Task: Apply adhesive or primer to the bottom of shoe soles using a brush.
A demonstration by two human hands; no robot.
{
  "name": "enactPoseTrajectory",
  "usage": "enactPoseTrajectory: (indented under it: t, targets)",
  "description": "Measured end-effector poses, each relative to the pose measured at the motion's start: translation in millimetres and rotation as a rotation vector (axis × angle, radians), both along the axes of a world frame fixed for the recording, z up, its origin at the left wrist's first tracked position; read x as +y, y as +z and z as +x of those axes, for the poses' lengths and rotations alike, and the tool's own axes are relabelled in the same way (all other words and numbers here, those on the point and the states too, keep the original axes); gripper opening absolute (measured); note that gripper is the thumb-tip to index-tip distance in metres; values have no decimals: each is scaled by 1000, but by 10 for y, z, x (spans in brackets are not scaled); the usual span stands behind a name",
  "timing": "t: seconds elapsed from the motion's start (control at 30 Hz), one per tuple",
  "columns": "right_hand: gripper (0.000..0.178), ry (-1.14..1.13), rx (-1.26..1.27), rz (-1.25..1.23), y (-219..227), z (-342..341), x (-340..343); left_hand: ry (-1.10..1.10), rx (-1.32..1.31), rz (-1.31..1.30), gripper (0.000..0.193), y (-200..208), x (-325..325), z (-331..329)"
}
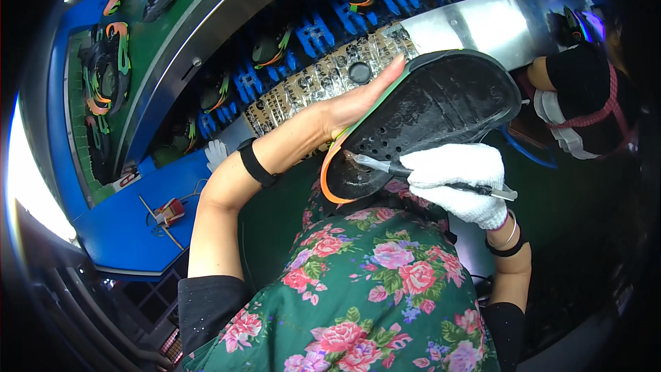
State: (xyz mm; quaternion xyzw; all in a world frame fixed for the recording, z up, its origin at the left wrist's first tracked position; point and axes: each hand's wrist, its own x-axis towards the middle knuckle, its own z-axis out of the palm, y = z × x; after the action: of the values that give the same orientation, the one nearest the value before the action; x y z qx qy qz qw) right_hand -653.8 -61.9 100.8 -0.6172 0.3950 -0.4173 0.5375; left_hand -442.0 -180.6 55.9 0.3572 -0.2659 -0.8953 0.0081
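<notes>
A black shoe sole [441, 100] with an orange and green rim is held up in front of me, its hollow inner side turned toward me. Small holes dot its heel half, and patches of its surface look wet and shiny. My bare left hand [351, 105] grips it along its left edge; most of those fingers are hidden behind it. In a white knitted glove, my right hand [458, 179] is closed around a brush [372, 162]. The pale bristle tip touches the sole near the heel, and the dark handle end sticks out past the glove.
Behind the sole runs a line of blue racks [315, 36] carrying shoe parts, beside a taped cardboard strip [296, 100] with a black round cap [359, 73]. Several soles [107, 72] lie on a green belt at left. A white glove [216, 154] rests on a blue table [131, 238]. Another person [585, 96] works at right.
</notes>
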Motion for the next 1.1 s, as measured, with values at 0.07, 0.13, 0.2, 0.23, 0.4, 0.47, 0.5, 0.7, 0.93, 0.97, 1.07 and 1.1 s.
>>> enactPoseTrajectory:
  t: [0.07, 0.13, 0.2, 0.23, 0.4, 0.47, 0.5, 0.7, 0.93, 0.97, 1.07, 1.1]
  targets:
    - [14, -7, -7, 10, -33, -33, 14, -3, 8, 4, 93, -9, 17, -32]
    - [14, -30, 21, -4, -23, -97, -10, 1, 30, -23, 93, -28, 19, -65]
    - [14, -25, 29, -4, -29, -143, -25, 15, -7, -56, 93, 30, 24, -108]
    - [14, -42, 44, -22, -26, -163, -33, 25, -46, -88, 93, 65, 29, -132]
    - [13, -138, 89, -59, 17, -350, -89, 56, 213, 127, 95, -22, -65, 7]
    - [13, -354, 131, 127, 59, -550, -95, -1, 519, 384, 96, -101, -50, 101]
    - [15, -470, 86, 96, 3, -566, -83, 11, 302, 367, 95, -113, 9, 64]
    - [20, -319, 238, -256, 74, -426, -254, 215, 397, 584, 107, -273, 36, -62]
    - [23, -367, 371, -439, 71, -259, -325, 568, 516, 593, 74, -429, 249, -130]
    - [25, -350, 387, -406, 81, -248, -313, 562, 605, 511, 60, -480, 286, -139]
    - [28, -319, 456, -390, 159, -281, -305, 599, 105, 98, 49, -219, 369, -317]
    - [29, -302, 445, -386, 180, -240, -301, 541, 334, 109, 44, -457, 397, -148]
